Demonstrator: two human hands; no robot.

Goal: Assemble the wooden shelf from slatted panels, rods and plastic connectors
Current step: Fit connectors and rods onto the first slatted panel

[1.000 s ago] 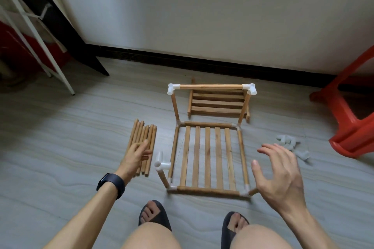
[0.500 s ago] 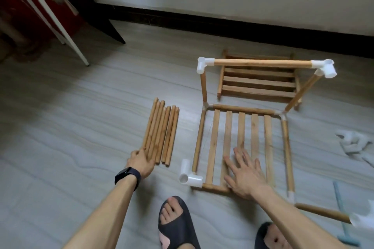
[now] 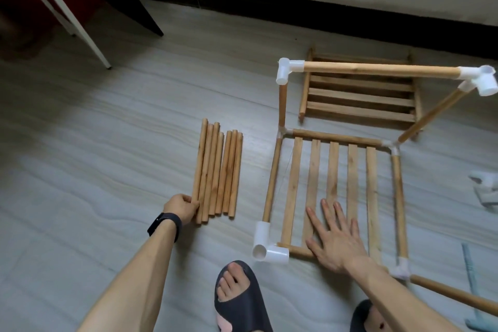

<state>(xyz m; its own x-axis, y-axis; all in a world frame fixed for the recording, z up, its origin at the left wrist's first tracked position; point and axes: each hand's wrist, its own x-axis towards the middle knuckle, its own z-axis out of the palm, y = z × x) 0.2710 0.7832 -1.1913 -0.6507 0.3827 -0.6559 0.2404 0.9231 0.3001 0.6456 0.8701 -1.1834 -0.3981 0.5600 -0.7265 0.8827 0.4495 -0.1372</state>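
A partly built shelf frame (image 3: 280,105) of rods and white plastic connectors stands on the floor around a slatted panel (image 3: 353,170). My right hand (image 3: 334,234) presses flat on the panel's near slats, fingers straight. A white corner connector (image 3: 266,245) sits at the frame's near left corner. Several loose wooden rods (image 3: 218,170) lie side by side to the left. My left hand (image 3: 182,207) pinches the near end of the leftmost rod of that bundle. A second slatted panel (image 3: 358,97) lies behind the frame.
Loose white connectors (image 3: 485,191) lie on the floor at the right edge. A teal tool (image 3: 471,277) lies at the lower right. A white metal leg (image 3: 67,13) and dark furniture stand at the back left. My sandalled foot (image 3: 239,302) is near the frame.
My right hand came down from the air onto the slatted panel and stays there. My left hand slid to the rods' near ends and curled onto one. The view moved closer.
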